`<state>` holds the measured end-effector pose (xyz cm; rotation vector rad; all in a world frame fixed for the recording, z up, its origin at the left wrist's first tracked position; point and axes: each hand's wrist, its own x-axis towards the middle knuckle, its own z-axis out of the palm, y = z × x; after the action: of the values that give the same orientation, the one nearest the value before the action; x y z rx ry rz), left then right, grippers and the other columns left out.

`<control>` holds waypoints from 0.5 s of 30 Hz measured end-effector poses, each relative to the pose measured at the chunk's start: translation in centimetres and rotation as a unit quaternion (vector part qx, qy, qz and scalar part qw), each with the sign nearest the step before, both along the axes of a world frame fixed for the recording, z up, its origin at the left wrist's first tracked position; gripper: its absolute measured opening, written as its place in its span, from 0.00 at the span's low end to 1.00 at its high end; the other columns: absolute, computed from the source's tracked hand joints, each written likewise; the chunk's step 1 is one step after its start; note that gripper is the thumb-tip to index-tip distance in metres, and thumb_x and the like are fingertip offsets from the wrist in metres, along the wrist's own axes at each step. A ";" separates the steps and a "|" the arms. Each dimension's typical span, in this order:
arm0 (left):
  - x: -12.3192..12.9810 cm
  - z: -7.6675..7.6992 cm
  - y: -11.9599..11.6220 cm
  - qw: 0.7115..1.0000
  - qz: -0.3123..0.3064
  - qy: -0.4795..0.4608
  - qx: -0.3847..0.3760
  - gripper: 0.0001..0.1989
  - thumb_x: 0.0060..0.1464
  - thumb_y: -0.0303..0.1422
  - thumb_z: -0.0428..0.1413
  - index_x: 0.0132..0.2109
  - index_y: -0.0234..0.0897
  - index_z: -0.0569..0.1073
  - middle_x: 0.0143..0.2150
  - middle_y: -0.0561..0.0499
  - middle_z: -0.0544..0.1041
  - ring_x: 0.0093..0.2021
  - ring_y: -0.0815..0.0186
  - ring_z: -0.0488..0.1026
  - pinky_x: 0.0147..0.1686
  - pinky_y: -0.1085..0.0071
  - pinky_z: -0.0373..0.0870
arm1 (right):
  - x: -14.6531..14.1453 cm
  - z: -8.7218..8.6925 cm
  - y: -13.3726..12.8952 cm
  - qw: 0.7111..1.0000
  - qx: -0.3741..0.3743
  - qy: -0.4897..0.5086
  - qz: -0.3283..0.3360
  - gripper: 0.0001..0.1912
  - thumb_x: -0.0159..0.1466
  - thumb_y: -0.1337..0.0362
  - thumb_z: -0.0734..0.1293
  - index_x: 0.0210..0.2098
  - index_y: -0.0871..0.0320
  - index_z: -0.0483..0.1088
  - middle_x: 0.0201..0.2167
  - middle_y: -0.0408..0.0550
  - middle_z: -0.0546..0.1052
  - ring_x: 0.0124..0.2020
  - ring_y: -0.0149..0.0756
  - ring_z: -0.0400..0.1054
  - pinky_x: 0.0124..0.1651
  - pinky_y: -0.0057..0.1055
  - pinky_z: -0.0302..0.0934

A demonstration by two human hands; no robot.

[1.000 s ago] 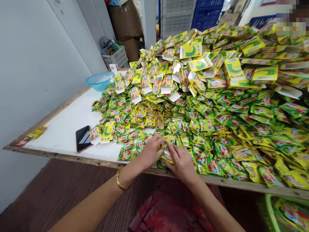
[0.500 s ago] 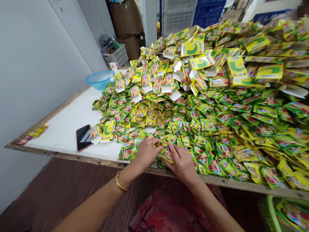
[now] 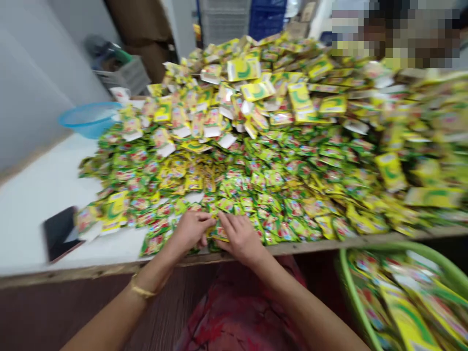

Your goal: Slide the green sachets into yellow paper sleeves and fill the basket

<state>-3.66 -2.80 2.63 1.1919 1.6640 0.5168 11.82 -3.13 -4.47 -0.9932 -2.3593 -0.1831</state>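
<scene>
Near the table's front edge my left hand (image 3: pixel 192 231) is closed, thumb and fingers pinched at the left end of a small yellow-green box (image 3: pixel 221 231). Anything else between those fingers is too small to make out. My right hand (image 3: pixel 239 238) grips the same box from the right, its fingers over the top. Around and behind both hands lie heaped green sachets (image 3: pixel 270 183), with yellow sachets (image 3: pixel 193 179) among them. A large pile of yellow boxes (image 3: pixel 243 69), many with open white flaps, rises behind the sachets.
A dark phone (image 3: pixel 62 234) lies on the white table (image 3: pixel 22 214) at the left, beside two boxes. Behind is a blue basket (image 3: pixel 89 119). A green tub (image 3: pixel 347 282) of boxes stands below the edge at the right. Another person (image 3: pixel 413 36), pixelated, is at the back right.
The view has swung to the right, so more of the green tub and the other person shows. Both hands remain together at the box; the picture is more blurred.
</scene>
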 end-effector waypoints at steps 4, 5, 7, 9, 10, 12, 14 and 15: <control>0.3 -0.3 0.1 0.999 -0.008 0.023 0.025 0.10 0.46 0.37 0.50 0.28 0.36 0.70 0.09 0.57 0.67 0.11 0.69 0.63 0.15 0.76 0.60 | 0.0 0.3 0.2 0.998 -0.041 -0.046 -0.020 0.36 0.62 0.46 0.61 0.60 0.66 0.55 0.46 0.57 0.72 0.41 0.41 0.65 0.43 0.38 0.61; 0.4 -0.5 0.2 0.999 -0.005 0.021 0.024 0.10 0.45 0.39 0.50 0.30 0.37 0.71 0.09 0.58 0.67 0.11 0.68 0.63 0.15 0.76 0.59 | 0.0 0.3 0.4 0.997 -0.046 -0.056 -0.027 0.37 0.61 0.45 0.61 0.60 0.65 0.54 0.47 0.56 0.72 0.41 0.41 0.65 0.43 0.39 0.61; 0.6 -0.7 0.3 1.000 -0.006 0.010 0.008 0.13 0.44 0.42 0.51 0.34 0.39 0.70 0.09 0.59 0.67 0.12 0.67 0.63 0.16 0.75 0.58 | 0.2 0.2 0.6 0.996 -0.050 -0.069 -0.034 0.38 0.61 0.44 0.60 0.61 0.64 0.53 0.48 0.55 0.71 0.41 0.40 0.65 0.43 0.38 0.61; 1.0 -0.8 0.2 0.999 -0.010 -0.007 -0.031 0.18 0.42 0.44 0.50 0.38 0.39 0.70 0.09 0.58 0.67 0.12 0.65 0.62 0.16 0.73 0.58 | 0.3 0.1 0.6 0.995 -0.051 -0.075 -0.029 0.35 0.63 0.44 0.57 0.61 0.63 0.52 0.48 0.53 0.71 0.41 0.39 0.65 0.41 0.36 0.60; 1.2 -0.8 0.1 0.999 -0.012 -0.017 -0.051 0.20 0.42 0.45 0.50 0.41 0.39 0.69 0.08 0.57 0.66 0.12 0.64 0.62 0.16 0.72 0.58 | 0.3 0.2 0.5 0.996 -0.052 -0.074 -0.026 0.34 0.64 0.45 0.56 0.61 0.62 0.52 0.48 0.52 0.71 0.41 0.38 0.65 0.41 0.36 0.60; 1.5 -0.7 -0.1 0.997 -0.019 -0.034 -0.067 0.26 0.40 0.47 0.50 0.46 0.37 0.68 0.09 0.56 0.67 0.12 0.63 0.62 0.16 0.71 0.59 | 0.1 0.5 0.4 0.996 -0.054 -0.071 -0.023 0.33 0.66 0.45 0.53 0.61 0.63 0.52 0.49 0.51 0.71 0.41 0.37 0.65 0.41 0.35 0.60; 1.3 -0.5 -0.3 0.997 -0.038 -0.024 -0.063 0.29 0.38 0.48 0.51 0.48 0.39 0.68 0.10 0.56 0.68 0.13 0.62 0.63 0.16 0.71 0.59 | 0.0 0.9 0.1 0.996 -0.055 -0.067 -0.032 0.34 0.65 0.44 0.53 0.61 0.62 0.52 0.49 0.50 0.71 0.41 0.36 0.65 0.42 0.35 0.59; 1.0 -0.4 -0.3 0.997 -0.060 -0.016 -0.052 0.29 0.39 0.49 0.51 0.48 0.41 0.68 0.10 0.57 0.68 0.13 0.62 0.63 0.16 0.71 0.60 | 0.1 1.1 -0.1 0.996 -0.053 -0.063 -0.038 0.35 0.65 0.43 0.53 0.62 0.62 0.52 0.49 0.50 0.71 0.42 0.36 0.65 0.42 0.34 0.59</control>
<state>-2.69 -3.11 2.19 1.1922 1.5624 0.3684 11.91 -3.20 -3.36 -1.1537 -2.4684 -0.1554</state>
